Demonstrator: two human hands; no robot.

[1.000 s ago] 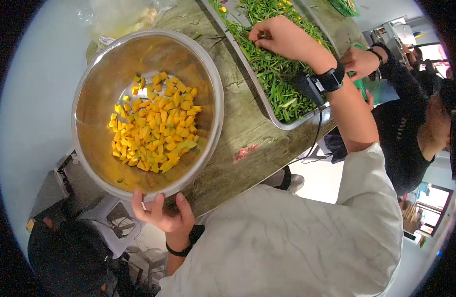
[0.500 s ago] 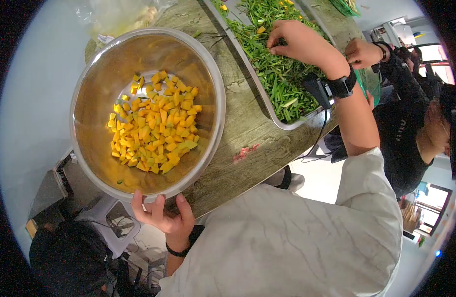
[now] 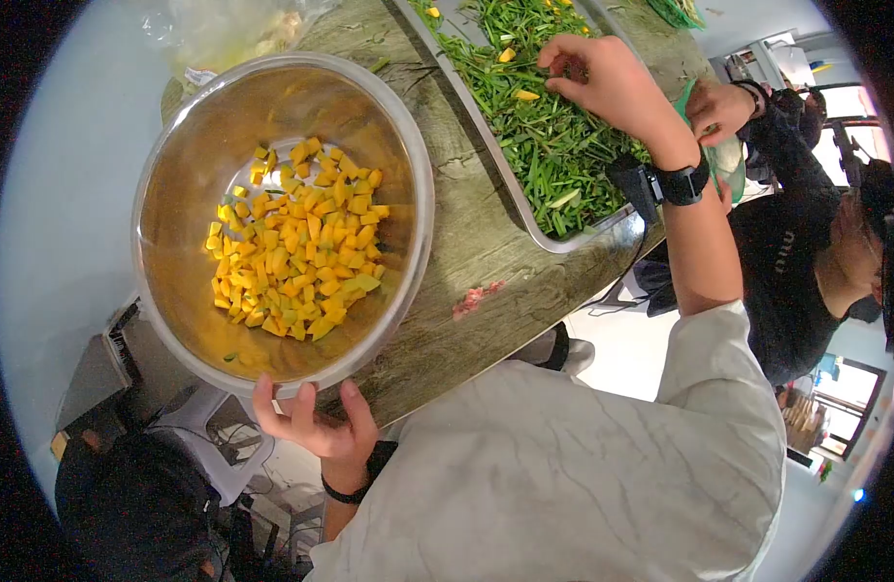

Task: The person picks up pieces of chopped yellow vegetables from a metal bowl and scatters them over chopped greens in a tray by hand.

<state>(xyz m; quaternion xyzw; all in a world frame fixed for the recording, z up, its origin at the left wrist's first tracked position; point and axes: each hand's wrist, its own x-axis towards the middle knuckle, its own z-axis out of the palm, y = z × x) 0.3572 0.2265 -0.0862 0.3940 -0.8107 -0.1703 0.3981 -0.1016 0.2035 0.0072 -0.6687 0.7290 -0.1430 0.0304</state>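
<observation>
A large steel bowl (image 3: 422, 209) of diced pumpkin (image 3: 301, 242) stands on the table. My left hand (image 3: 321, 427) is at its near rim, with spread fingertips touching the outside edge. My right hand (image 3: 612, 92) hovers over a metal tray (image 3: 520, 209) of chopped green stems (image 3: 553, 145). Its fingers are curled, with a gap between thumb and forefinger and nothing visible in them. A yellow piece (image 3: 525, 95) lies on the greens just below these fingers, and another yellow piece (image 3: 507, 55) lies nearby.
Small reddish scraps (image 3: 478, 300) lie on the wooden table (image 3: 466, 242). A clear plastic bag (image 3: 238, 34) is behind the bowl. At right, a co-worker in black has a hand (image 3: 720, 109) by a green mesh bag (image 3: 733, 160). A grey stool (image 3: 209, 432) stands below.
My right hand has lifted slightly and shifted right, its thumb and forefinger parting. A yellow piece now shows below it. My left hand stays at the bowl's rim.
</observation>
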